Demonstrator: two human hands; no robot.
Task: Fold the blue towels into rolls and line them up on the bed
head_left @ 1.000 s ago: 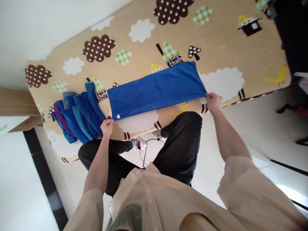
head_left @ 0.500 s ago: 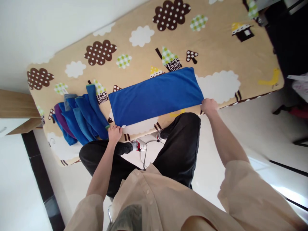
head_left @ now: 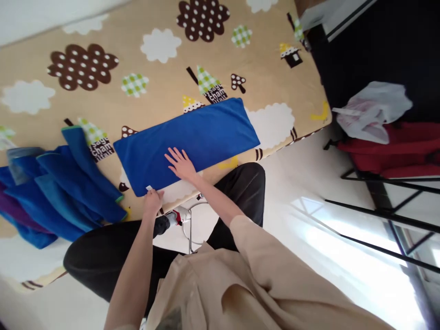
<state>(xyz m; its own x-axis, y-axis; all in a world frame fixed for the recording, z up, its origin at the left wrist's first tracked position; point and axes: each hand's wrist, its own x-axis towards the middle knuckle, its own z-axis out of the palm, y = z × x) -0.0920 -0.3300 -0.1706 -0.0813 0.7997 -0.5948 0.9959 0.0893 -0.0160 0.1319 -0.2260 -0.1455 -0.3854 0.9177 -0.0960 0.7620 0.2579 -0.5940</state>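
A person seated at a table looks down at a long blue towel point(head_left: 187, 140) lying folded into a narrow strip on a beige cover point(head_left: 165, 78) printed with clouds, trees and little houses. The towel sits near the table's front edge, running from about eight o'clock up toward two o'clock across the middle of the view. Half a second ago the right hand pinched the towel's far end at three o'clock; now that end lies free and flat, and the right hand point(head_left: 181, 163) has crossed to the middle of the strip, resting on it palm down with fingers spread wide. The left hand point(head_left: 151, 200) has stayed at the towel's near corner at about seven o'clock, its fingers closed narrowly on the corner beside a small white tag point(head_left: 149, 188). The view has also swung right, so more of the room shows. This change suggests the stretching of the strip is over and the person is now pressing it flat. At nine o'clock a pile of cloths point(head_left: 51, 188) in blue, teal and purple lies fanned out, just beside the towel but not touching it. At three o'clock, off the table, a white plastic bag point(head_left: 373, 110) rests on something red.
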